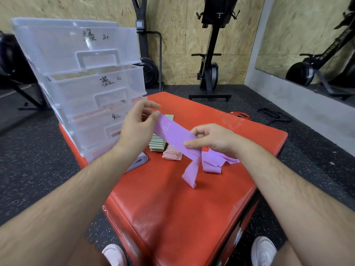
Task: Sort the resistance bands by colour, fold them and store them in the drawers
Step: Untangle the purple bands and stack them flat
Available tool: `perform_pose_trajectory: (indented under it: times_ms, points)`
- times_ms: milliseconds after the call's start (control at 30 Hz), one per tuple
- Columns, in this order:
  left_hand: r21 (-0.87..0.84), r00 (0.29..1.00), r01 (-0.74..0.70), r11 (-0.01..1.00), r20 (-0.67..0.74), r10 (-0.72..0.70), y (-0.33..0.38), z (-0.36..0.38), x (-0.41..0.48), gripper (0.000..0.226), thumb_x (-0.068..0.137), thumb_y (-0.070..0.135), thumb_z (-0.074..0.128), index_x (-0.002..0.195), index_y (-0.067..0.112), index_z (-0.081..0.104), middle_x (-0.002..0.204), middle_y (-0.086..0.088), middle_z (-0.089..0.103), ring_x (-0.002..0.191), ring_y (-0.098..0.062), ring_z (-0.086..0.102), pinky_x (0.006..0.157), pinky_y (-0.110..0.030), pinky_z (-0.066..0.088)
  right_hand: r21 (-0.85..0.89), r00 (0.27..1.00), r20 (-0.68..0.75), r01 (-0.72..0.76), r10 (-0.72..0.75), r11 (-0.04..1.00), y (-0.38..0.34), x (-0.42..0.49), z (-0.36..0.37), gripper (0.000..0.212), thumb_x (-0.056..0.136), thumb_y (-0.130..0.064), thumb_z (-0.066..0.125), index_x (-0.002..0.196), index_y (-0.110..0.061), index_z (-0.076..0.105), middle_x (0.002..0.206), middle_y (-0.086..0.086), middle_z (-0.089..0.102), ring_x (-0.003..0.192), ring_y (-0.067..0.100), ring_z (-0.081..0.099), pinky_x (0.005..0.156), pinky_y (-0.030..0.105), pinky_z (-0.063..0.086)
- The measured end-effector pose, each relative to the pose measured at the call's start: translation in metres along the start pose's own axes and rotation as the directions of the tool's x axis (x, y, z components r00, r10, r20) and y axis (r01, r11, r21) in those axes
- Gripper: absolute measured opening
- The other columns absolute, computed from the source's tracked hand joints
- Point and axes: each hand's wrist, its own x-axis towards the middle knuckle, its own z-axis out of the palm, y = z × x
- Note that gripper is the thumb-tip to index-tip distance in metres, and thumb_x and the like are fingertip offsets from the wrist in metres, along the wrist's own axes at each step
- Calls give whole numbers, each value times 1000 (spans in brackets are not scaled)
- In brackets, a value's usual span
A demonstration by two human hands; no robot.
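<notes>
Red padded worktop (pixel 172 208) set on speckled gym floor (pixel 28 160), drawer stack (pixel 86 73) kept at its far-left edge, purple band (pixel 172 135) pinched in the grips of left hand (pixel 134 129) and right hand (pixel 217 139), floor seen along both side edges.

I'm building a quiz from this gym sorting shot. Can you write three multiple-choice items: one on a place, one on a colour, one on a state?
1. Where is the green stack?
A in a bag
B on the red box, next to the pink stack
C on a chair

2. What colour is the held band?
A purple
B yellow
C black

3. How is that band?
A folded small
B lying flat on the box
C gripped by the left hand and right hand, one end hanging down

Answers:
1 B: both folded stacks sit side by side on the box top.
2 A: the strip between the hands is purple.
3 C: both hands grip it above the box and its near end dangles.
</notes>
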Motion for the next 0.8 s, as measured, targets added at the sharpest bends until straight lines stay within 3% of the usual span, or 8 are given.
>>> perform_pose_trajectory:
  times_ms: [33, 133, 200, 267, 333, 433, 600, 800]
  points:
    - [9, 1000, 14, 1000, -19, -14, -3, -3, 0, 14, 97, 12, 59, 101, 23, 66, 79, 6, 55, 70, -6, 49, 62, -15, 43, -58, 999, 15, -43, 44, 997, 4, -4, -6, 29, 76, -32, 86, 96, -14, 75, 89, 8, 67, 82, 12, 63, 91, 34, 49]
    - [58, 996, 80, 995, -53, -77, -17, -12, -3, 15, 99, 12, 54, 101, 22, 65, 79, 8, 53, 64, -2, 48, 48, -12, 41, -272, 985, 21, -161, 173, 949, 17, -16, -20, 25, 75, -39, 85, 88, -20, 74, 73, -5, 63, 62, 8, 54, 63, 25, 43]
    - [113, 992, 122, 986, -56, -116, -30, -18, -9, 17, 98, 13, 54, 100, 24, 66, 75, 11, 52, 60, 3, 48, 50, -12, 42, -366, 973, 4, -212, 230, 906, 27, -25, -26, 18, 78, -40, 83, 81, -26, 73, 59, -20, 55, 59, 4, 50, 61, 23, 36]
    - [169, 985, 170, 971, -43, -165, -48, -20, -16, 19, 98, 12, 53, 98, 26, 65, 68, 12, 50, 60, -5, 46, 54, -21, 41, -382, 969, -23, -236, 247, 893, 39, -33, -31, 17, 81, -36, 81, 80, -23, 70, 53, -22, 51, 57, -4, 48, 60, 15, 34]
    - [198, 970, 242, 950, -49, -237, -68, -20, -26, 19, 98, 12, 53, 92, 27, 64, 61, 12, 52, 59, -11, 44, 56, -26, 39, -357, 968, -34, -245, 250, 901, 55, -38, -35, 21, 82, -31, 81, 81, -17, 66, 55, -19, 48, 57, 0, 46, 62, 15, 35]
    - [259, 954, 294, 920, -15, -301, -96, -18, -49, 17, 96, 11, 56, 89, 24, 65, 71, 4, 59, 66, -18, 49, 62, -29, 43, -248, 956, -33, -291, 292, 924, 83, -42, -35, 16, 86, -21, 76, 90, -13, 63, 74, -1, 52, 71, 15, 49, 61, 30, 43]
    - [487, 945, 221, 845, 109, -309, -117, -21, -75, 19, 95, 6, 52, 97, 22, 63, 71, 1, 54, 54, -13, 43, 43, -12, 33, -239, 928, -109, -371, 355, 897, 112, -47, -23, 4, 89, -15, 72, 89, -18, 69, 91, 0, 64, 80, 13, 60, 63, 31, 57]
    - [582, 922, 195, 789, 166, -350, -119, -20, -74, 21, 91, 5, 56, 98, 24, 61, 69, 0, 54, 54, -15, 46, 49, -23, 35, -287, 908, -238, -406, 346, 868, 123, -52, -19, 25, 83, -9, 75, 104, -15, 62, 80, 7, 62, 55, 21, 59, 55, 31, 54]
